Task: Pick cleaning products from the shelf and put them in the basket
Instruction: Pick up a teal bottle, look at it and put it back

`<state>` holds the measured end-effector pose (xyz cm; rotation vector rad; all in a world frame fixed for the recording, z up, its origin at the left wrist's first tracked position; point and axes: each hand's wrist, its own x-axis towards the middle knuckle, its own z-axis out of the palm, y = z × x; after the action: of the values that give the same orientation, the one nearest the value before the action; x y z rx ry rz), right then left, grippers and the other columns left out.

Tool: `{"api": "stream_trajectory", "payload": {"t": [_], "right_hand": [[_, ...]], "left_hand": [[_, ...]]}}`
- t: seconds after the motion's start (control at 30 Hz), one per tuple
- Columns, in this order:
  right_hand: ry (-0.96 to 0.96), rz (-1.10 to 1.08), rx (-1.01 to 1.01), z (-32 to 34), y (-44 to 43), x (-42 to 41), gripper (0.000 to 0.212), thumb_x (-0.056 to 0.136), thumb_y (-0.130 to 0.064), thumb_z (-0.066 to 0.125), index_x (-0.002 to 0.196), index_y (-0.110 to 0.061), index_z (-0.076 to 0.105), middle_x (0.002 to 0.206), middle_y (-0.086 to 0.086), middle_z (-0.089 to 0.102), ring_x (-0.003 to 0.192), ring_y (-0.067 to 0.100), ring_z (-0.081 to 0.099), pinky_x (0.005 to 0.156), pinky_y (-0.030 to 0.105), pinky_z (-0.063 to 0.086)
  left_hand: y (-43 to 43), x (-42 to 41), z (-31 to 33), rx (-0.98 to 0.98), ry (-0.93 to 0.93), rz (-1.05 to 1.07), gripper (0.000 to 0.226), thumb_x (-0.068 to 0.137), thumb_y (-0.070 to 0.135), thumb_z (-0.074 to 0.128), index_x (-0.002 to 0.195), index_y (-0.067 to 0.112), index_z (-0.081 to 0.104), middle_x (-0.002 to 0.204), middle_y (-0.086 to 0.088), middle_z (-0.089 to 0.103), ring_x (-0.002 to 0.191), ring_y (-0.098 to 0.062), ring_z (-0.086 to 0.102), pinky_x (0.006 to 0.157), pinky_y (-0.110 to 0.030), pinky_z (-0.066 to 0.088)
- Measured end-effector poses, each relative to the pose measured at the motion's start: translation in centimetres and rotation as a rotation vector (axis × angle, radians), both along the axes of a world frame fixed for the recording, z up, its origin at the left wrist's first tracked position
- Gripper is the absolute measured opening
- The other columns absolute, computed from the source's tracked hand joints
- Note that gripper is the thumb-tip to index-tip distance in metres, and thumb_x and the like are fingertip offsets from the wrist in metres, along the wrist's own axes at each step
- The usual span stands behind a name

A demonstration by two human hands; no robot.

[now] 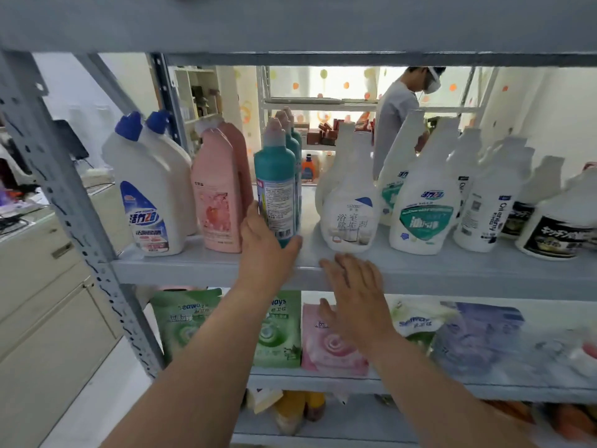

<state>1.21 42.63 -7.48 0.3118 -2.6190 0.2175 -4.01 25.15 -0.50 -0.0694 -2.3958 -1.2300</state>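
On the middle shelf (pixel 452 270), at the front of a row of teal bottles, the nearest teal bottle (pixel 276 176) is grasped round its lower part by the left hand (pixel 266 250). It is held upright between a pink bottle (pixel 216 202) and a white spray bottle (pixel 350 202), with its base hidden by the hand. The right hand (pixel 355 292) is kept released, fingers straight and spread with nothing held, before the shelf's front edge below the white spray bottle; whether that edge is touched cannot be told.
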Motion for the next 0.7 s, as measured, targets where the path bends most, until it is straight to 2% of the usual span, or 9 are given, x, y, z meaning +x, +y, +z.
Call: {"api": "stream_trajectory", "payload": {"t": [0.1,0.17,0.3,0.37,0.43,0.5,0.57,0.67,0.7], "right_hand": [[-0.03,0.013,0.006,-0.1,0.2,-0.2,0.069,0.08,-0.045,0.048,0.144,-0.017,0.053,0.142,0.014,0.055,0.134,0.035,0.05,0.116,0.049,0.024],[-0.052,0.025,0.014,-0.2,0.5,-0.2,0.07,0.081,-0.043,0.046,0.145,-0.017,0.054,0.143,0.014,0.055,0.135,0.034,0.051,0.118,0.048,0.022],[-0.089,0.08,-0.066,0.6,0.8,0.0,0.065,0.089,-0.04,0.053,0.151,-0.022,0.047,0.152,0.009,0.045,0.145,0.029,0.037,0.122,0.041,0.009],[-0.136,0.167,-0.275,1.8,0.6,0.4,0.054,0.095,-0.036,0.061,0.147,-0.026,0.05,0.148,0.0,0.046,0.143,0.019,0.036,0.123,0.037,0.012],[-0.166,0.261,-0.622,3.3,0.3,1.4,0.043,0.098,-0.032,0.061,0.141,-0.034,0.053,0.141,-0.013,0.052,0.135,0.005,0.043,0.117,0.029,0.029],[-0.275,0.368,-0.976,4.4,-0.5,3.0,0.04,0.096,-0.043,0.058,0.136,-0.045,0.054,0.136,-0.023,0.057,0.13,-0.007,0.049,0.105,0.016,0.041],[-0.431,0.503,-1.253,4.6,-1.7,4.6,0.039,0.092,-0.05,0.057,0.13,-0.048,0.06,0.129,-0.023,0.066,0.125,-0.003,0.058,0.094,0.011,0.049],[-0.577,0.6,-1.385,3.7,-4.3,6.6,0.036,0.092,-0.057,0.061,0.126,-0.047,0.067,0.13,-0.009,0.071,0.124,0.013,0.065,0.098,0.028,0.055],[-0.603,0.605,-1.431,3.0,-5.3,7.2,0.043,0.089,-0.064,0.064,0.125,-0.042,0.069,0.129,-0.003,0.072,0.123,0.018,0.066,0.099,0.035,0.056]], "left_hand": [[1.2,-1.2,-0.6,0.081,0.024,0.06,0.102,0.087,0.026,0.08,0.159,0.013,0.009,0.158,-0.015,0.032,0.139,-0.035,0.044,0.11,-0.048,0.041],[1.2,-1.8,-1.0,0.116,0.067,0.068,0.096,0.087,0.02,0.079,0.157,0.014,0.014,0.157,-0.011,0.037,0.137,-0.031,0.047,0.11,-0.042,0.04],[0.5,-1.1,-1.1,0.205,0.102,0.007,0.088,0.083,0.017,0.081,0.151,0.026,0.026,0.134,0.018,0.05,0.115,-0.002,0.054,0.101,-0.025,0.045],[-0.1,0.7,-1.2,0.247,0.083,-0.088,0.083,0.083,0.022,0.082,0.146,0.036,0.029,0.123,0.032,0.056,0.105,0.012,0.058,0.088,-0.009,0.047],[-0.9,3.2,-1.4,0.302,0.058,-0.208,0.076,0.082,0.026,0.081,0.139,0.046,0.034,0.12,0.032,0.062,0.107,0.012,0.061,0.078,-0.005,0.05],[-1.4,6.3,-1.6,0.382,0.029,-0.325,0.071,0.078,0.033,0.076,0.136,0.052,0.039,0.122,0.029,0.065,0.11,0.006,0.064,0.078,-0.006,0.052],[-1.7,9.3,-2.2,0.498,0.0,-0.43,0.069,0.075,0.034,0.069,0.135,0.054,0.042,0.123,0.021,0.067,0.113,-0.002,0.066,0.081,-0.012,0.054],[-2.2,13.2,-3.8,0.753,-0.095,-0.518,0.067,0.065,0.023,0.064,0.128,0.047,0.057,0.123,0.003,0.07,0.114,-0.02,0.068,0.087,-0.035,0.06],[-2.6,14.2,-4.3,0.881,-0.159,-0.544,0.065,0.062,0.022,0.064,0.124,0.042,0.063,0.122,-0.004,0.072,0.112,-0.027,0.07,0.088,-0.042,0.06]]}}
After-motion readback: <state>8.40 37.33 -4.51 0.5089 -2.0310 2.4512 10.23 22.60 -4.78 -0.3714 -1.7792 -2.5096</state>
